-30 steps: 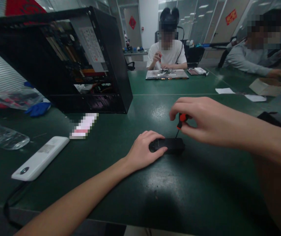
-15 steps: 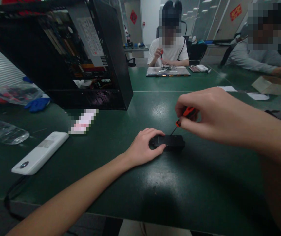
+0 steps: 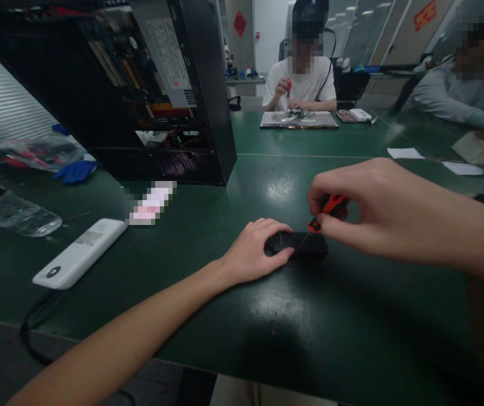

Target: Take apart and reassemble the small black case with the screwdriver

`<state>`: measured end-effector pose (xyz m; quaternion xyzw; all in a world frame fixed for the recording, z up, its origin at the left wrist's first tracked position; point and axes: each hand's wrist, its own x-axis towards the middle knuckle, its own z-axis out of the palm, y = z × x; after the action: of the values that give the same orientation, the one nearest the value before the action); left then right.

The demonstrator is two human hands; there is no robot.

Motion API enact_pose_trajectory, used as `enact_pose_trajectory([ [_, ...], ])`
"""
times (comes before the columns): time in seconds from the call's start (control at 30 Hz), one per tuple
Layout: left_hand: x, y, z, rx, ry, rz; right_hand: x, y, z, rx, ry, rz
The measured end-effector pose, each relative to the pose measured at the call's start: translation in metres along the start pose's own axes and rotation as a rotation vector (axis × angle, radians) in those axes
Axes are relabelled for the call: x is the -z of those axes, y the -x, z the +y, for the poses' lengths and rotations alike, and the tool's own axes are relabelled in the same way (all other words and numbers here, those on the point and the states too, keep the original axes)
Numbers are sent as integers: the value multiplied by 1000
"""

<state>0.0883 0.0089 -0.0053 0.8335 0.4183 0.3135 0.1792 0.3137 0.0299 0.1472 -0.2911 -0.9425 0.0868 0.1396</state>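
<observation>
A small black box-shaped device (image 3: 313, 245) lies on the green table, its kind not clear to me. My left hand (image 3: 259, 249) grips its left end, thumb on the near side and fingers on the far side. In my right hand (image 3: 352, 206) is a red-and-black screwdriver (image 3: 331, 206), pinched by the handle and tilted. Its thin shaft points down and left to the top of the device, close to my left thumb. Whether the tip touches the surface or sits in a screw cannot be made out.
An open black computer case (image 3: 214, 113) stands at the back left. Nearer are a white power bank-like block (image 3: 82, 254) with a black strap, a plastic bottle (image 3: 22, 211) and a blue glove (image 3: 75, 172). Across the table, a person works on a flat panel (image 3: 267, 119); another sits at right.
The screwdriver tip has moved from the device's far edge toward me, onto its top. My right hand has come lower. The whole view has shifted slightly.
</observation>
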Motion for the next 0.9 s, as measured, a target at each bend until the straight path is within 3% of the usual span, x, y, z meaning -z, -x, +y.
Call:
enact_pose_trajectory([
  [0.27,0,0,1,-6,-10,4,-4,-1,-5,57,74,29],
  [0.67,1,1,3,-21,9,-26,-6,-5,-3,-3,84,84],
  [0.9,0,2,5,-28,35,-10,-16,-12,11,-85,290,147],
])
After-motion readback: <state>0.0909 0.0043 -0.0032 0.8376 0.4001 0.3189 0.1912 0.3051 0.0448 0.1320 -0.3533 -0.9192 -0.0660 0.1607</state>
